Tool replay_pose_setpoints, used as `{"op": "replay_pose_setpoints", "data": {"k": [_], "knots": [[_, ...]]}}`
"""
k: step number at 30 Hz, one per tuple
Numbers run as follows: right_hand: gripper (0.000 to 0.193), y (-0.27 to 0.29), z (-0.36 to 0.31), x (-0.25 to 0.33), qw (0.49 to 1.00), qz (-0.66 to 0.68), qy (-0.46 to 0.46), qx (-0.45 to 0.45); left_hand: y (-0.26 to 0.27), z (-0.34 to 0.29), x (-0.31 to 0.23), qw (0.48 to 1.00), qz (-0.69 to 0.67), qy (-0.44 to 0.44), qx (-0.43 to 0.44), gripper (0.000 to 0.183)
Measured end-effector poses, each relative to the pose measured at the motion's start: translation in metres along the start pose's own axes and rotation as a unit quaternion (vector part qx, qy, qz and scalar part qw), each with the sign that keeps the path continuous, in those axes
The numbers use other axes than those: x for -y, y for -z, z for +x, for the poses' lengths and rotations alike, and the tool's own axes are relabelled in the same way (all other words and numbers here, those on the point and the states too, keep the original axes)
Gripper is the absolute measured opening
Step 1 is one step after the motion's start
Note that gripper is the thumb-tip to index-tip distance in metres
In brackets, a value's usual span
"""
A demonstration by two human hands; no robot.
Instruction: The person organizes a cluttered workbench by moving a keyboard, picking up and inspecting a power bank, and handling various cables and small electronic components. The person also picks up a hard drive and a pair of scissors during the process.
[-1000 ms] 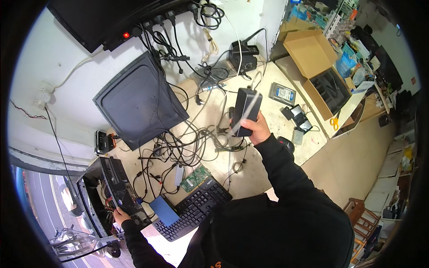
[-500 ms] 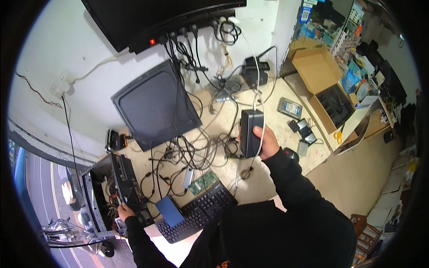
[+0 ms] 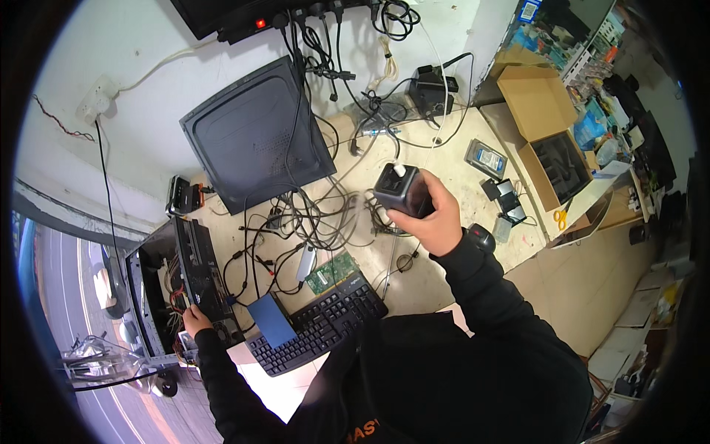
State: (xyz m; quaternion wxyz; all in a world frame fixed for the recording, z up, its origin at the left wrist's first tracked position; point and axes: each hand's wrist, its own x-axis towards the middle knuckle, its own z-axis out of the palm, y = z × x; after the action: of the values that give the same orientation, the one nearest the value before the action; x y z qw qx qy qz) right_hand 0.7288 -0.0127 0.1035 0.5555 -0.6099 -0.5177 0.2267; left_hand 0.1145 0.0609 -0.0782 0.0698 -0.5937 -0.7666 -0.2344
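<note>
My right hand (image 3: 441,222) is wrapped round a black block-shaped device (image 3: 393,191), which looks like a power bank, above the worktable. A white plug and cable (image 3: 399,169) go into its upper end. At the left, my left hand (image 3: 196,321) grips the inner edge of an opened computer case (image 3: 204,255), next to wires inside it. Close by, a flat blue box (image 3: 271,322) lies partly over a black keyboard (image 3: 334,327). A green circuit board (image 3: 330,273) sits behind the keyboard.
Tangled cables (image 3: 318,218) cover the middle of the table. A dark panel (image 3: 259,137) leans at the wall under a monitor. Toward the right are a hard drive (image 3: 487,159), a mouse (image 3: 482,237), an open cardboard box (image 3: 536,111) and yellow scissors (image 3: 560,217).
My right hand has tilted the black device, so its end with the white plug now faces up toward me. My left hand stays at the case. The whole view has shifted slightly.
</note>
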Motion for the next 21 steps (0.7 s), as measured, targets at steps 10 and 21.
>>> {"op": "replay_pose_setpoints", "data": {"k": [10,21], "knots": [[0.069,-0.007,0.000,0.002,0.921,-0.330,0.190,-0.084,-0.001,0.003,0.006,1.000,0.015,0.004,0.025,0.034],[0.061,-0.008,0.001,0.004,0.916,-0.359,0.160,-0.081,0.000,0.003,0.003,1.000,-0.011,0.011,0.003,0.038]]}}
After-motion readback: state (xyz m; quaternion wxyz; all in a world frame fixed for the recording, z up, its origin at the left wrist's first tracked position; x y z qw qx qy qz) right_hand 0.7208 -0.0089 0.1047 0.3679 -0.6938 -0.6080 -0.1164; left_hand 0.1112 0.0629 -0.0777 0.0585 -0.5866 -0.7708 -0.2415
